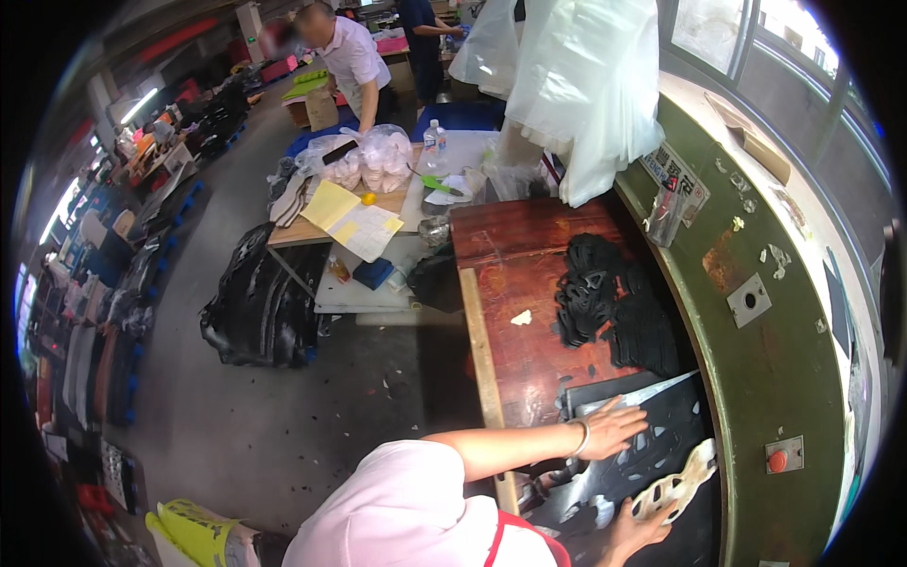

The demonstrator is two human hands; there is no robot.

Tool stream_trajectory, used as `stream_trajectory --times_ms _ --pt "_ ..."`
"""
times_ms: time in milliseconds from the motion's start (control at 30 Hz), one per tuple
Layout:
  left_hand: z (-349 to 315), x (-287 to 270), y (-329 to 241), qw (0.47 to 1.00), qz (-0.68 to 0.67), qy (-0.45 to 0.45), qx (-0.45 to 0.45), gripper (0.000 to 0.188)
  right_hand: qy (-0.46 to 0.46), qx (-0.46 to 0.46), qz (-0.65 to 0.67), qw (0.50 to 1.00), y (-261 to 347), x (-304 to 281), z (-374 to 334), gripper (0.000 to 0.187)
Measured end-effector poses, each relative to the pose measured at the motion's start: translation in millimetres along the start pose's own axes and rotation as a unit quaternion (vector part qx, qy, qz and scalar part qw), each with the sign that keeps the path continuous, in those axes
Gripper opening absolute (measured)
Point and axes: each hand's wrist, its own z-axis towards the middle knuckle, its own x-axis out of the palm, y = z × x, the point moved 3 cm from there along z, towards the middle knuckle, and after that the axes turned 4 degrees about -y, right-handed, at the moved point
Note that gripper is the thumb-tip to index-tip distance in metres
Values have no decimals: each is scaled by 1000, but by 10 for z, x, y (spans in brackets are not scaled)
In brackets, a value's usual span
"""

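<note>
My left hand (612, 431) lies with its fingers stretched out on a black sheet (647, 463) that has several cut-out gaps; a light bracelet (583, 438) circles the wrist. Nearer to me, my right hand (641, 535) grips the near edge of a cream, shoe-shaped piece with holes (673, 488), which rests on the black sheet. Its exact kind I cannot make out. Pale surface shows through gaps to the left of the hands. Beyond my left hand, heaps of cut black pieces (590, 293) lie on the reddish-brown board (510, 274).
A green machine body (756, 331) with a red button (778, 461) curves along the right. Clear plastic sheets (586, 85) hang ahead. At the far left, a table holds papers (354, 222), plastic bags (378, 156) and a bottle (433, 142). Another person (348, 57) leans over there.
</note>
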Motion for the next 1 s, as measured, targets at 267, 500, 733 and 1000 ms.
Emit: stream_trajectory --times_ms 267,500,733,1000 --pt "-374 -87 76 992 109 64 -6 51 90 240 452 854 -52 -586 -226 83" --pt "-413 -281 51 982 167 75 50 50 -69 308 598 736 -764 -1464 -718 70" --pt "-435 -223 69 980 176 66 58 49 -292 335 801 401 -1471 -2051 -1664 78" --pt "-435 -221 53 980 174 59 75 47 -376 319 851 181 -1780 -1999 -1996 71"
